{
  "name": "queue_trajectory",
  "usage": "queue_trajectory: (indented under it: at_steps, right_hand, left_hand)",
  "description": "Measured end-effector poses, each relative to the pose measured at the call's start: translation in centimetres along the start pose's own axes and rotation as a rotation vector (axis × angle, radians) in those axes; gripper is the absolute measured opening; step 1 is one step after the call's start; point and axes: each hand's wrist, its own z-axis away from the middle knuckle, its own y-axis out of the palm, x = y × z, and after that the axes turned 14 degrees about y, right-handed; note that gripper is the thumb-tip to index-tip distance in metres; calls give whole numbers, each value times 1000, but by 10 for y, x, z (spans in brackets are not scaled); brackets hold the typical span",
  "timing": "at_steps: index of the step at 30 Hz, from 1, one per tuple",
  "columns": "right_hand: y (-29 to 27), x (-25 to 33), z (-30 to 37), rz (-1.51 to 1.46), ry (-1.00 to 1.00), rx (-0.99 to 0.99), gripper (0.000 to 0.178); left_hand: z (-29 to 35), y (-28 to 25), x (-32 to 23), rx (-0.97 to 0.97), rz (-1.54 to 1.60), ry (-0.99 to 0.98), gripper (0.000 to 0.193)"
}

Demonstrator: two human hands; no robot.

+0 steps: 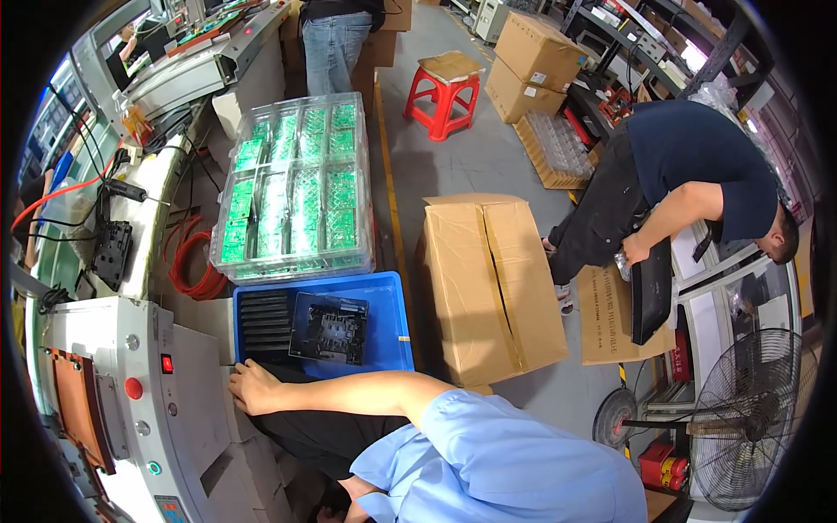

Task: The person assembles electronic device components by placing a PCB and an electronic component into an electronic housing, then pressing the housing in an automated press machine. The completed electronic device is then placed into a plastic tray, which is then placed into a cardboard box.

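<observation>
My right hand point(253, 388), at the end of a bare forearm with a light blue short sleeve, lies over my dark-trousered knee beside a white machine point(196, 375). Its fingers are spread a little, and nothing shows in them. Close by it is the near left corner of a blue bin point(384, 349). Inside the bin sit a row of black slotted pieces point(264, 321) and a black moulded plastic part point(331, 329). Behind the bin stands a stack of clear compartment trays point(296, 187) with green circuit boards. My left hand does not show; only some skin appears at the lower edge.
A taped cardboard box point(493, 288) stands right of the bin. Farther right a co-worker point(697, 166) bends over a black panel point(652, 292). A floor fan point(750, 418) and a red stool point(443, 98) stand around. A screwdriver point(126, 189) lies on the left bench; a red hose point(193, 266) coils below.
</observation>
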Motion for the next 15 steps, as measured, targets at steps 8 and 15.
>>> queue_trajectory:
  at_steps: [8,15]
  right_hand:
    - [0,0,0,4,0,4,22]
    - [-1,0,0,9,-4,5,23]
  left_hand:
    - [-8,2,-44,92,-1,82,54]
    - [-21,6,-76,175,-5,159,52]
